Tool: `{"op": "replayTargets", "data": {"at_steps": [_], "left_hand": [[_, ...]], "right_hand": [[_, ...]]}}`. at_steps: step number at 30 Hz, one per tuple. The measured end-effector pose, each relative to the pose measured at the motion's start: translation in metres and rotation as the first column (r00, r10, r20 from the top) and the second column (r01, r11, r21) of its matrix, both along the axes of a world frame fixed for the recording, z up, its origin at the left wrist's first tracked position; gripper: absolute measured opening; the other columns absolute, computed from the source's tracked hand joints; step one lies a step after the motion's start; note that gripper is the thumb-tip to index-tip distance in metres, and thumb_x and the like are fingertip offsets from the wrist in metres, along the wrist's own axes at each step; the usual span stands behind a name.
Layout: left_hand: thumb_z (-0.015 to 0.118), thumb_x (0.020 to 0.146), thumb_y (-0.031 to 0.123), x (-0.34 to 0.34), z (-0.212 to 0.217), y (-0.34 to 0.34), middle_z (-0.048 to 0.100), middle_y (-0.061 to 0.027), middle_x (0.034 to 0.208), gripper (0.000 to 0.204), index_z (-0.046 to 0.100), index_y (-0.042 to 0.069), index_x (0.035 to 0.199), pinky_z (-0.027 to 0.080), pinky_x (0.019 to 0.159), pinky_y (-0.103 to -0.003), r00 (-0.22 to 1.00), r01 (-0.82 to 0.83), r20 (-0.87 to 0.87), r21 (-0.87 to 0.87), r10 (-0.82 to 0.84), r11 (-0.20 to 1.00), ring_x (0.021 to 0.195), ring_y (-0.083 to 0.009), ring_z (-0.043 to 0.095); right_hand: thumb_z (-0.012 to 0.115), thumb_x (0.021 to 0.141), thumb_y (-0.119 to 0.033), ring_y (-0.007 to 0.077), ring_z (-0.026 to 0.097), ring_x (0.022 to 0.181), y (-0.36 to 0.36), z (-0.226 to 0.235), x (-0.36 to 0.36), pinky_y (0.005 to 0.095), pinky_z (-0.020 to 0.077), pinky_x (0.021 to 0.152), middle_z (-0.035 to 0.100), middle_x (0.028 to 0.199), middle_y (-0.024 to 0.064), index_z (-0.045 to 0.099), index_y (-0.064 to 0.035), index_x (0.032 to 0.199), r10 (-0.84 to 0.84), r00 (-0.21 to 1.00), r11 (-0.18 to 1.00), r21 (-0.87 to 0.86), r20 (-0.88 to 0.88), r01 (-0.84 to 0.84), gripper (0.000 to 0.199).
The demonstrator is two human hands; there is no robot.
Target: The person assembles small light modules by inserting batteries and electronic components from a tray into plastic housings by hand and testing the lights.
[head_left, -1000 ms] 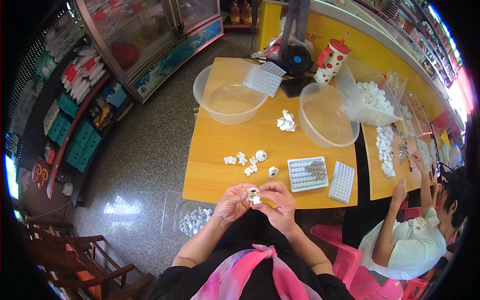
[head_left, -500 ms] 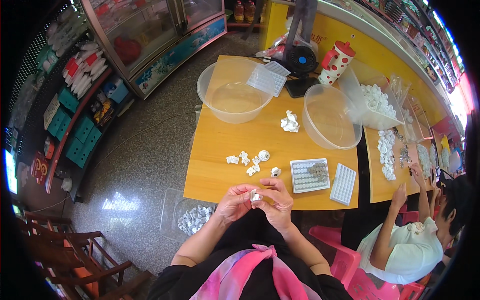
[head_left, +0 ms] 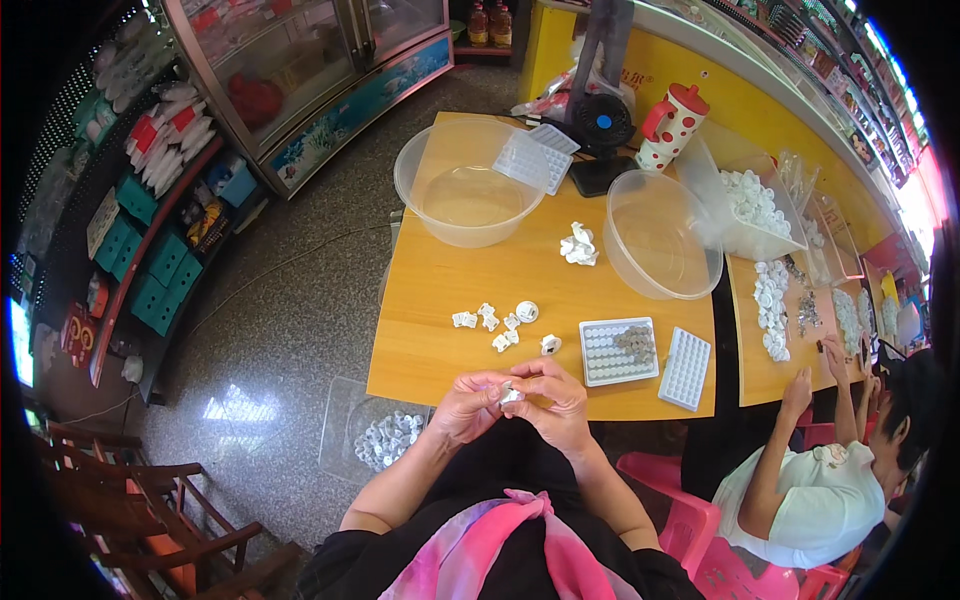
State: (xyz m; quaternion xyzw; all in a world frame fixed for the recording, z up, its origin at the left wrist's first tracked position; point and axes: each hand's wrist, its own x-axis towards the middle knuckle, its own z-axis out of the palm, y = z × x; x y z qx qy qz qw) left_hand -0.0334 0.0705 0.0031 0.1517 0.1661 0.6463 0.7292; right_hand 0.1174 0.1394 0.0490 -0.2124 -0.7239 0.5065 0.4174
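Note:
Both hands meet just over the near edge of the wooden table (head_left: 430, 330). Between their fingertips is a small white plastic part (head_left: 510, 393). My left hand (head_left: 468, 408) pinches it from one side, and my right hand (head_left: 553, 405) grips it from the other, fingers curled over it. Its details are partly hidden by the fingers. Just beyond the hands lie several loose white plastic parts (head_left: 489, 318), one round white piece (head_left: 527, 312) and another white piece with a dark spot (head_left: 550, 344).
Right of the hands sit a white tray of small round pieces (head_left: 600, 372) and a white gridded tray (head_left: 686, 368). Farther back stand two clear basins (head_left: 470, 225) (head_left: 665, 285), a white heap (head_left: 579, 245), a fan (head_left: 604, 122) and a dotted tumbler (head_left: 672, 127). A co-worker (head_left: 815, 490) sits at right.
My right hand's raised fingers have come down and closed in around the small white part. The things on the table look unmoved.

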Motion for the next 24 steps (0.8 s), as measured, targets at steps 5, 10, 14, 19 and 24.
{"op": "replayTargets", "data": {"at_steps": [5, 10, 14, 19, 24], "left_hand": [[0.061, 0.089, 0.012, 0.002, 0.005, 0.0, 0.066, -0.0122, 0.1, 0.022, 0.064, -0.001, 0.107, 0.051, 0.072, -0.029, 0.999, -0.008, -0.032, -0.033, 0.007, 0.999, 0.085, -0.0181, 0.063], [0.06, 0.09, 0.01, 0.005, 0.014, -0.001, 0.066, -0.0105, 0.099, 0.022, 0.064, -0.001, 0.108, 0.052, 0.075, -0.028, 0.99, -0.019, -0.142, -0.123, 0.001, 0.992, 0.086, -0.0171, 0.063], [0.057, 0.091, 0.009, 0.005, 0.018, -0.002, 0.066, -0.0107, 0.101, 0.024, 0.062, -0.003, 0.112, 0.052, 0.074, -0.026, 0.931, 0.008, -0.364, -0.084, -0.038, 0.996, 0.085, -0.0158, 0.064], [0.054, 0.093, 0.01, 0.005, 0.022, -0.001, 0.066, -0.0118, 0.103, 0.028, 0.058, -0.002, 0.118, 0.053, 0.068, -0.026, 0.926, -0.008, -0.376, -0.117, -0.037, 0.993, 0.081, -0.0153, 0.064], [0.054, 0.094, 0.013, 0.008, 0.024, -0.002, 0.067, -0.0108, 0.094, 0.029, 0.058, 0.0, 0.12, 0.051, 0.06, -0.025, 0.928, -0.093, -0.368, -0.094, 0.052, 0.991, 0.072, -0.0148, 0.063]], "right_hand": [[0.08, 0.063, -0.012, 0.0235, 0.061, 0.08, 0.001, 0.009, 0.002, 0.0337, 0.0459, 0.07, 0.062, 0.096, 0.0099, 0.069, -0.0069, 0.093, -0.177, 0.974, 0.926, 0.36, 0.14, 0.117, 0.032], [0.08, 0.065, -0.01, 0.0229, 0.061, 0.08, -0.009, 0.001, 0.005, 0.0335, 0.0472, 0.069, 0.062, 0.096, 0.0107, 0.069, -0.0063, 0.094, -0.293, 0.941, 0.889, 0.411, 0.168, 0.203, 0.032], [0.076, 0.07, -0.002, 0.0185, 0.062, 0.08, -0.015, -0.004, 0.008, 0.0291, 0.0502, 0.07, 0.061, 0.094, 0.0103, 0.066, -0.0027, 0.1, -0.176, 0.979, 0.977, -0.104, 0.102, 0.186, 0.031], [0.07, 0.075, 0.003, 0.0139, 0.062, 0.077, -0.019, -0.001, 0.014, 0.0241, 0.0504, 0.067, 0.059, 0.094, 0.0088, 0.061, 0.0004, 0.107, -0.134, 0.99, 0.938, -0.316, 0.047, 0.142, 0.033], [0.062, 0.08, 0.008, 0.0112, 0.06, 0.074, -0.027, 0.003, 0.015, 0.0213, 0.0473, 0.068, 0.058, 0.092, 0.0077, 0.057, 0.0029, 0.112, -0.199, 0.977, 0.939, -0.27, 0.082, 0.214, 0.032]]}}
